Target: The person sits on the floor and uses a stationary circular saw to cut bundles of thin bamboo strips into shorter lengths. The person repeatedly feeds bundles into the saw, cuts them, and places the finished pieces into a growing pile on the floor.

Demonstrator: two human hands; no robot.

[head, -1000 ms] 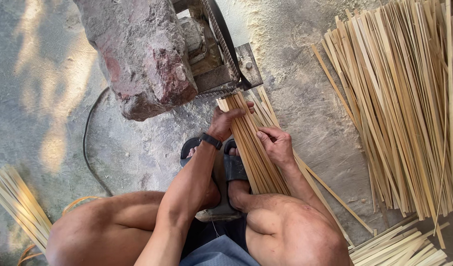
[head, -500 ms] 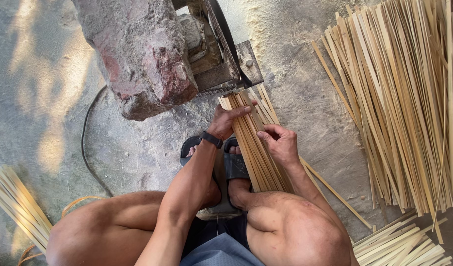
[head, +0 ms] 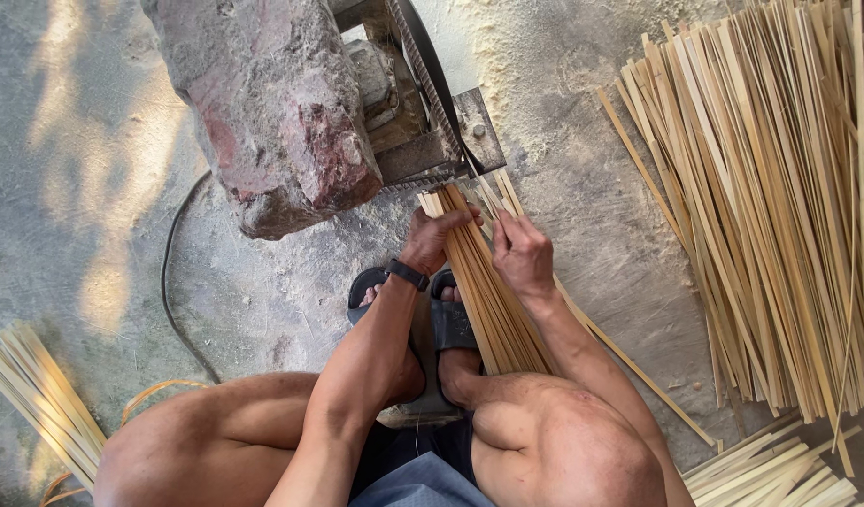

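Hands both on bamboo strip bundle (head: pixel 484 282): left hand (head: pixel 432 239) curled over its left edge, right hand (head: pixel 521 253) gripping its right edge. Stone block (head: pixel 272 103) and metal cutter frame (head: pixel 432 122) just ahead; loose strip pile (head: pixel 779 207) well right.

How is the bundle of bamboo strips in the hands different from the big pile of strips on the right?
The bundle is small, tight and held by both hands; the pile is far larger, spread loosely and lies untouched on the ground. The bundle's end points at the machine; the pile lies apart. Both are pale, thin, long strips.
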